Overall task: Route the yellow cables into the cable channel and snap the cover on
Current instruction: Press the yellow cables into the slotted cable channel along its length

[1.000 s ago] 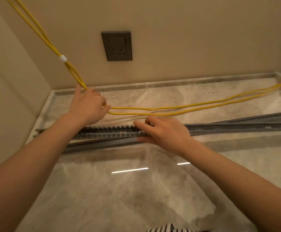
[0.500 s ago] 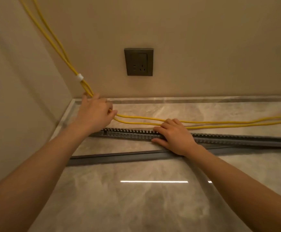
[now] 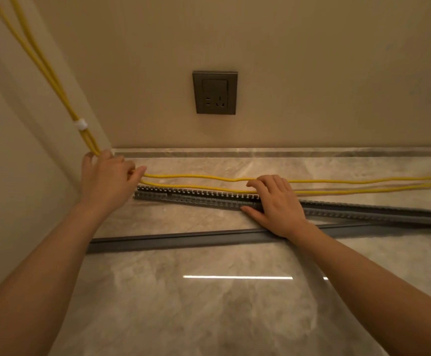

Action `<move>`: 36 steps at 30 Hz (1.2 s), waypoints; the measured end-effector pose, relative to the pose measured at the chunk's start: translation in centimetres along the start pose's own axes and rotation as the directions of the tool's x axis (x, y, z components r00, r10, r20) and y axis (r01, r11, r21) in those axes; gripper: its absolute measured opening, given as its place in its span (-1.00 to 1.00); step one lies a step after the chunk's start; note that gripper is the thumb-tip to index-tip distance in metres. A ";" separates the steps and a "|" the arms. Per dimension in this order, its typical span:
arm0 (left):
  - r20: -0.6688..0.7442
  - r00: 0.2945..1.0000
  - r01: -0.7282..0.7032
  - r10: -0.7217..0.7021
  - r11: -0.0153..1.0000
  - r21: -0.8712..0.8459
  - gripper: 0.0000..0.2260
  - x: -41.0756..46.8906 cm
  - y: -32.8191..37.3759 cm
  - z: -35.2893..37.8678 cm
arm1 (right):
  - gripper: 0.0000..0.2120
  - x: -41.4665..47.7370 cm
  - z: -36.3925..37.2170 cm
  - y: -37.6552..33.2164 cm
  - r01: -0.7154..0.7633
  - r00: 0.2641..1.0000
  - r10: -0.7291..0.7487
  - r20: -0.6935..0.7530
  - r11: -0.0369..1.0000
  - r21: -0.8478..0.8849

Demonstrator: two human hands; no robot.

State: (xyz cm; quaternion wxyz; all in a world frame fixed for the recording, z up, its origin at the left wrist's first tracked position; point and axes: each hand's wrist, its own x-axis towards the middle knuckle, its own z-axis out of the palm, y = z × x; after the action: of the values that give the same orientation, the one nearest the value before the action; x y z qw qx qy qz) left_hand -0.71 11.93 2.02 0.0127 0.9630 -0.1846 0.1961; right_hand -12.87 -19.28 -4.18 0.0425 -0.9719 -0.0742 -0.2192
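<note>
- The left hand [image 3: 106, 178] grips both yellow cables [image 3: 209, 177] at the corner, fingers curled round them where they come down along the wall from a white tie [image 3: 80, 124].
- The right hand [image 3: 276, 204] straddles the cable channel [image 3: 196, 196] partway along. Its bent fingers lie over the far wall and its thumb is against the near side, so it appears to hold the channel steady.
- The cables lie on the counter [image 3: 209, 317] just behind the channel. They run left to right almost parallel to it, and none of their length is inside yet.
- The channel's long axis also runs left to right, with its slotted end nearest the left hand.
- The cover [image 3: 183, 238] lies loose on the counter in front of the channel, under the right wrist and at a slight angle to it.
- The next move probably turns on the cables sitting on the far side of the channel. They would need to come toward the person and down over the far wall, and the left hand is best placed to feed them in from the channel's end.
- A wall outlet [image 3: 214, 92] sits above.
</note>
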 end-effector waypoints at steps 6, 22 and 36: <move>-0.050 0.998 -0.040 0.044 0.997 0.073 -0.76 -1.3 -1.7 0.7 | -0.56 0.5 -0.3 -1.2 0.026 0.999 -0.026 -0.019 1.000 -0.003; -0.015 0.963 -0.267 0.267 0.954 -0.136 -0.84 -2.4 -2.0 1.5 | -0.67 7.1 2.6 -6.9 -0.111 0.954 0.054 0.296 0.977 0.181; 0.011 0.982 -0.182 0.191 0.949 -0.259 -0.80 -0.2 -3.1 2.2 | -0.64 10.1 -2.6 -3.9 -0.278 0.948 0.221 0.231 0.927 0.251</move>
State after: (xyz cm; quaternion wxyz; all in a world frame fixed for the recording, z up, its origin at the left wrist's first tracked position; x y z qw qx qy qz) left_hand 1.04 14.71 0.07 0.1153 0.9348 -0.2987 0.1535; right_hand -5.60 -14.46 2.68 0.1996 -0.9745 0.0164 -0.1012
